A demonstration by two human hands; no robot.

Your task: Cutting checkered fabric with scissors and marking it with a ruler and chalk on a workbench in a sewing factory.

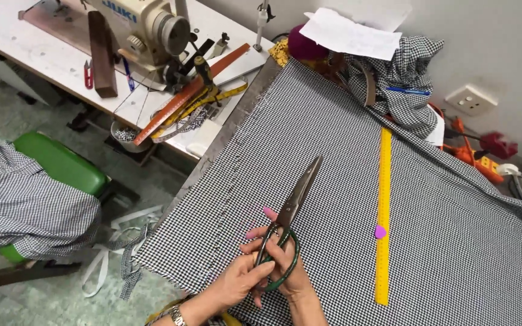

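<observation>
Both hands grip large green-handled scissors [291, 211] lying on checked fabric [345, 181] across the table: right hand [285, 265] through the loops, left hand [240, 278] steadying them. The steel shears look heavy and rigid, best held at the handles; the cloth looks soft and limp.

Bright, even indoor light fills the scene, with no harsh glare. Shadows are soft and short; the scissors [292, 208] cast only a faint one on the checked cloth [345, 181]. Focus is sharp at centre. The fine check shimmers slightly, and far corners bend with wide-angle distortion.
</observation>
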